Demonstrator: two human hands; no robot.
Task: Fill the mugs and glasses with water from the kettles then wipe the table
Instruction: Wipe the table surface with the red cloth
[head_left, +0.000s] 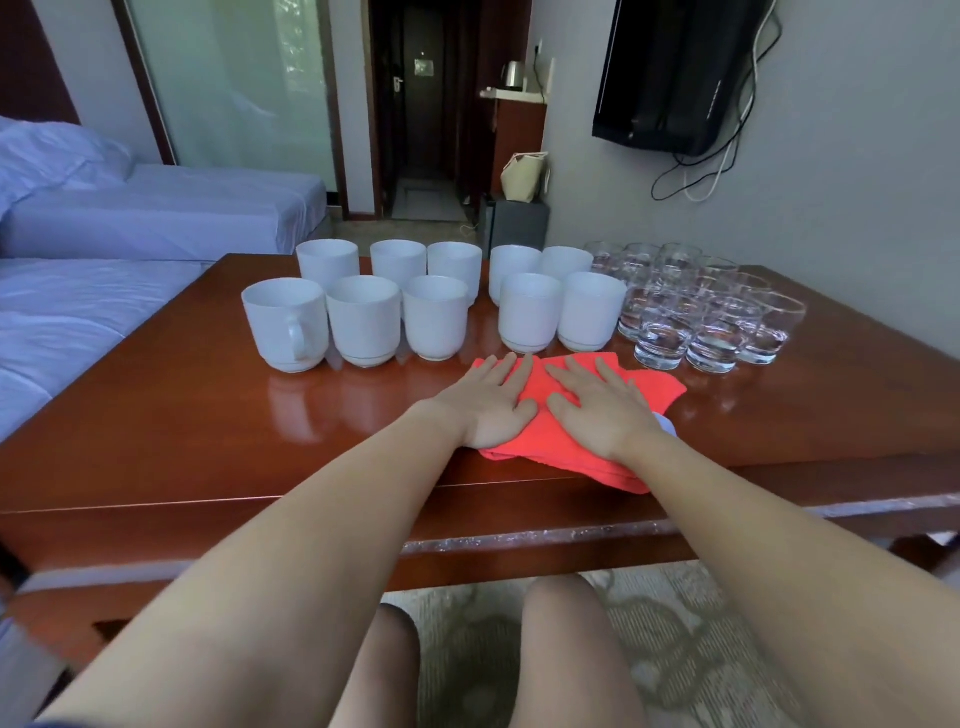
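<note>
We press both hands flat, left hand (492, 402) and right hand (597, 404), fingers straight, on the cloth (657, 388) on the table (208, 415), near the mugs (363, 319) and glasses (711, 317).

Both arms reach straight ahead, left forearm (311, 525) and right forearm (753, 525) bare, converging toward centre. left grip (488, 402): flat, palm down, fingers straight, slightly spread, pointing away from body. right grip (597, 405): same pose, just beside it. Thumbs (519, 418) nearly touching. Nothing curled or pinched. Bare knees (566, 613) below, between the arms.
</note>
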